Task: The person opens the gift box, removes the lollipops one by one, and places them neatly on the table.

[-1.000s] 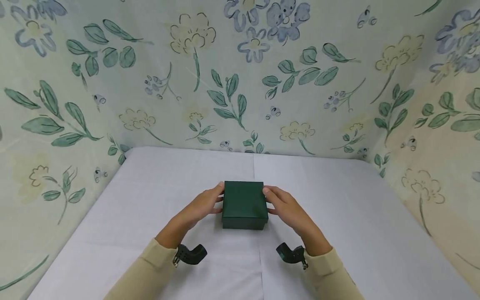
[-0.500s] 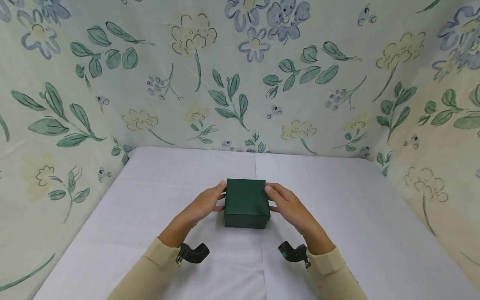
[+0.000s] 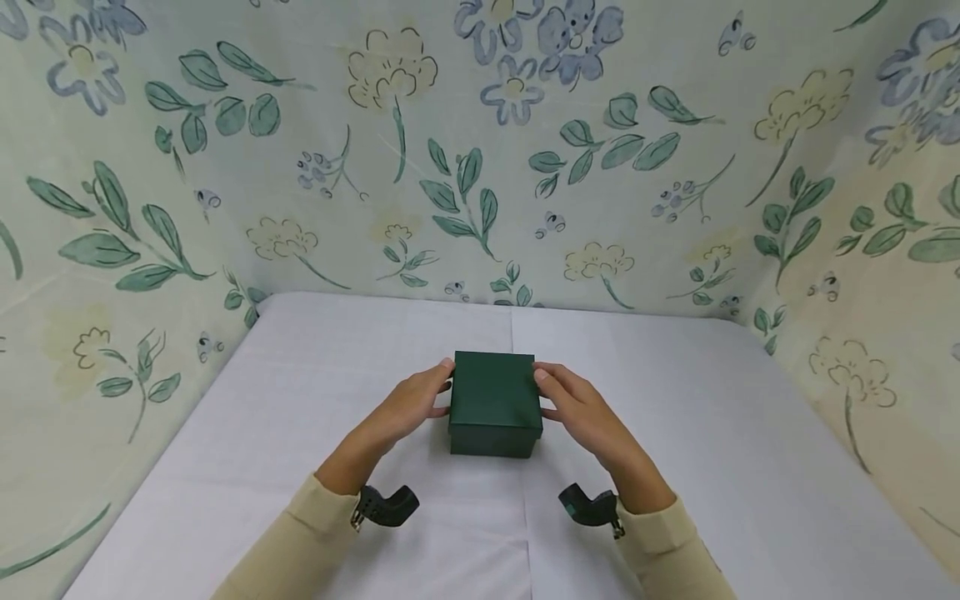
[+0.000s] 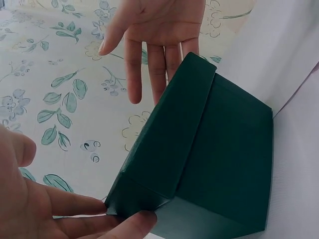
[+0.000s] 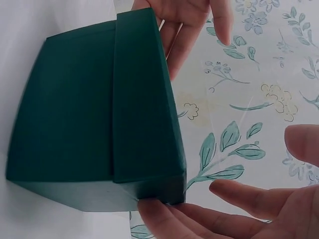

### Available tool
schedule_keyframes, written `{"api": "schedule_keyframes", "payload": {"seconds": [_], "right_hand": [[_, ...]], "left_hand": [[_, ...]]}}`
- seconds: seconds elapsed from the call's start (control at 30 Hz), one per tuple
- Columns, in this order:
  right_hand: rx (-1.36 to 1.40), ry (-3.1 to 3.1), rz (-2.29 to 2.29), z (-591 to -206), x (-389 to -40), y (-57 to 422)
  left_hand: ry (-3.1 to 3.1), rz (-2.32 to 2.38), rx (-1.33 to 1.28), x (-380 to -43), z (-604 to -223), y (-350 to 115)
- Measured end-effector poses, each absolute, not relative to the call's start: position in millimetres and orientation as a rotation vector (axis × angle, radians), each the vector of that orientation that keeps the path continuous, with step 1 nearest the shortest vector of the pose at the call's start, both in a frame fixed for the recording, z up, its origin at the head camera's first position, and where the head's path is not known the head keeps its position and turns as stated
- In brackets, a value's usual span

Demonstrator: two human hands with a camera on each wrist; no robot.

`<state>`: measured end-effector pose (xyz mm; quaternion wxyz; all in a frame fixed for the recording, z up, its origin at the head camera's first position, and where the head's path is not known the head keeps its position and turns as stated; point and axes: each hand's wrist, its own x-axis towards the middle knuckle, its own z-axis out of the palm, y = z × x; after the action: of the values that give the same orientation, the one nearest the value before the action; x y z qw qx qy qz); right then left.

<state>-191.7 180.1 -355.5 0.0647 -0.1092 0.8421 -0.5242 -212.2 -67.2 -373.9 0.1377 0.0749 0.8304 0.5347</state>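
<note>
A dark green box stands upright on the white cloth, its matching lid still around its top. Both wrist views show the seam between lid and base. At the lid's left side, the fingers of my left hand touch its edge, nearly straight. From the opposite side, my right hand holds its extended fingertips against the lid's lower rim. Both thumbs stand off the box in the wrist views, where the left hand and right hand appear close up. The inside of the box is hidden.
White cloth covers the table, with a fold line down its middle. Floral fabric hangs behind and on both sides. Black curved camera mounts sit at both wrists below the beige sleeves.
The lid has risen slightly relative to the base, so more of the box's front shows below it. Both hands have moved up a little with the lid, and the view has shifted slightly.
</note>
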Motion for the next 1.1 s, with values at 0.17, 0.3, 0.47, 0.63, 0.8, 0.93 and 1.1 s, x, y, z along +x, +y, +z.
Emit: {"api": "schedule_keyframes", "payload": {"seconds": [0.17, 0.3, 0.47, 0.63, 0.8, 0.93, 1.1], "right_hand": [[-0.327, 2.577, -1.615, -353.1, -190.1, 177.6], [-0.337, 2.584, -1.655, -349.6, -188.6, 175.4], [-0.366, 2.483, -1.755, -347.9, -189.9, 172.5], [-0.357, 2.435, -1.811, -343.5, -191.0, 163.5], [-0.4, 2.443, -1.813, -333.7, -195.1, 144.8], [-0.406, 2.417, -1.827, -328.2, -202.9, 127.4], [-0.423, 2.41, -1.821, -324.0, -217.2, 110.3]], "left_hand": [[2.405, 1.582, 0.232, -210.6, -369.0, -71.0], [2.399, 1.661, 0.282, -209.1, -364.7, -76.4], [2.391, 1.765, 0.271, -208.7, -361.5, -85.7], [2.401, 1.815, 0.214, -209.9, -353.0, -95.0], [2.488, 1.815, 0.183, -211.5, -342.7, -110.8], [2.578, 1.769, 0.165, -212.6, -337.6, -123.9], [2.687, 1.71, 0.122, -215.9, -334.2, -131.9]]}}
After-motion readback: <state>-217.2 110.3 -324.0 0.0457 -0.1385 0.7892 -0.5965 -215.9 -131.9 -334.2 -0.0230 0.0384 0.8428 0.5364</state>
